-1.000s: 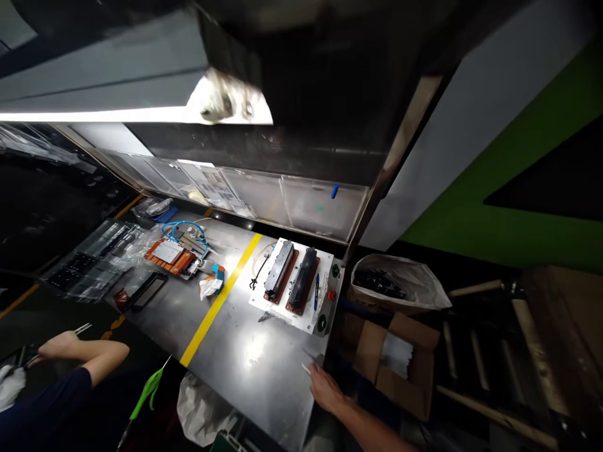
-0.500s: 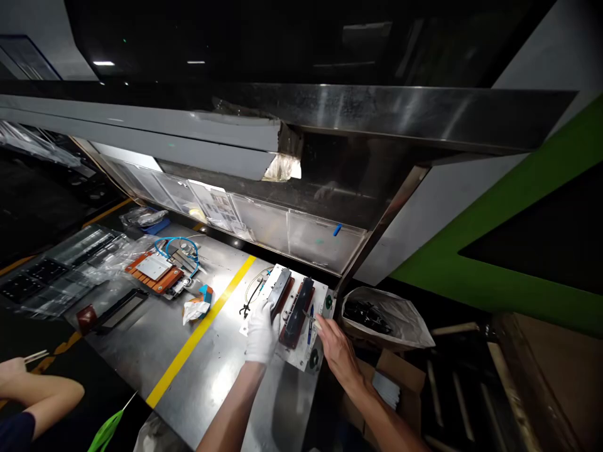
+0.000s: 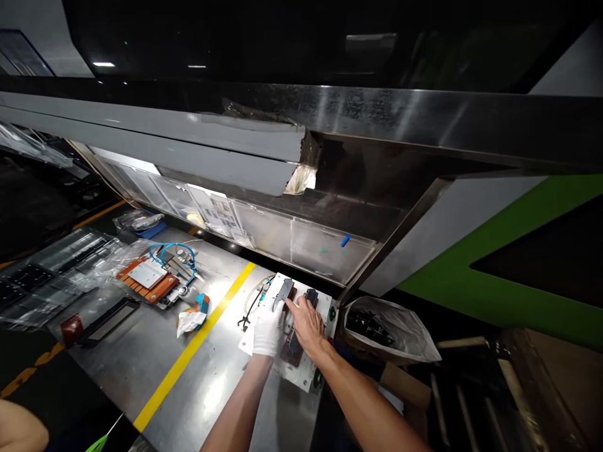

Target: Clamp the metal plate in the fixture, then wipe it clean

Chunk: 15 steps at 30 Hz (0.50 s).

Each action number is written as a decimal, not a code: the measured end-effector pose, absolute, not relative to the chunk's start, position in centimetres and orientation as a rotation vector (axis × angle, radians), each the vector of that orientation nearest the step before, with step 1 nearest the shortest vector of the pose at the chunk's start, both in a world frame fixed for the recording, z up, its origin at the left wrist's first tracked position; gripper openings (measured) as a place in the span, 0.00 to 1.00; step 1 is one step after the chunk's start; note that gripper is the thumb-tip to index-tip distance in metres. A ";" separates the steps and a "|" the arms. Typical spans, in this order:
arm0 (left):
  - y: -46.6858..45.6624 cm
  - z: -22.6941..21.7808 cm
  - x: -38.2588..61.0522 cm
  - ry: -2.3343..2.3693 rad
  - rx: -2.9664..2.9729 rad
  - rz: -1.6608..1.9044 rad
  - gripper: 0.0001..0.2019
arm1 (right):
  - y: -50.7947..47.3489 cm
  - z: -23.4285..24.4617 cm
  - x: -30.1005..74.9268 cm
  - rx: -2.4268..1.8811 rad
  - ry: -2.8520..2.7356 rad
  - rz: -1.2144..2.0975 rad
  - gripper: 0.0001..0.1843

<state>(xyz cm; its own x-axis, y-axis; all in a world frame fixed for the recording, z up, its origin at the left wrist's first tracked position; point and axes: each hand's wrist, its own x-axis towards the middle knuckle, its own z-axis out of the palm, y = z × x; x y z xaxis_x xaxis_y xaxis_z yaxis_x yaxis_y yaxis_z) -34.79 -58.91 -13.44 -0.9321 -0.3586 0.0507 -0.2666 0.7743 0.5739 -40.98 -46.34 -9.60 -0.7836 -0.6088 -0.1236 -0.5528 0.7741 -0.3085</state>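
A white plate-shaped fixture (image 3: 301,375) lies at the right end of the metal bench, carrying two long dark bars on reddish-brown bases. My left hand (image 3: 267,329), in a white glove, rests over the lower part of the left bar (image 3: 284,290), fingers laid along it. My bare right hand (image 3: 308,326) is over the right bar (image 3: 311,295), covering its middle. Its thumb side reaches left, close to the gloved fingertips, and its fingers look apart. No tool shows in it; what lies under the palm is hidden. Thin cables and a black cable (image 3: 245,319) lie left of the fixture.
Left of the yellow stripe (image 3: 188,345) sit a crumpled white wipe (image 3: 191,321) and an orange fixture (image 3: 153,282) with blue tubing. Clear plastic trays (image 3: 61,270) lie further left. A bag of black parts (image 3: 396,333) stands right of the bench. Another person's arm (image 3: 19,427) shows lower left.
My right hand has moved left from the fixture's right side onto the right bar; the thin tool it pinched no longer shows. My left hand stays on the left bar. The other person's arm has drawn back.
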 end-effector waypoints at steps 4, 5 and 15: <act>-59.0 -14.4 -34.7 -2.902 0.457 -0.563 0.24 | -46.5 -10.2 -40.9 -0.888 2.736 -0.353 0.28; -59.0 -14.5 -34.7 -2.911 0.474 -0.539 0.24 | -46.6 -10.2 -40.9 -0.881 2.731 -0.348 0.28; -58.9 -14.3 -34.9 -2.896 0.437 -0.392 0.24 | -46.9 -7.3 -40.0 -0.826 2.700 -0.347 0.26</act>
<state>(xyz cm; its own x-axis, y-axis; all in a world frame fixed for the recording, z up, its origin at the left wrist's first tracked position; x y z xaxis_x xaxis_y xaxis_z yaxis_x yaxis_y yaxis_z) -34.87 -58.91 -14.29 -0.9393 -0.3119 0.1430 -0.2626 0.9217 0.2855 -39.99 -46.93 -7.28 -0.7916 -0.5745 -0.2081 -0.5032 0.8061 -0.3113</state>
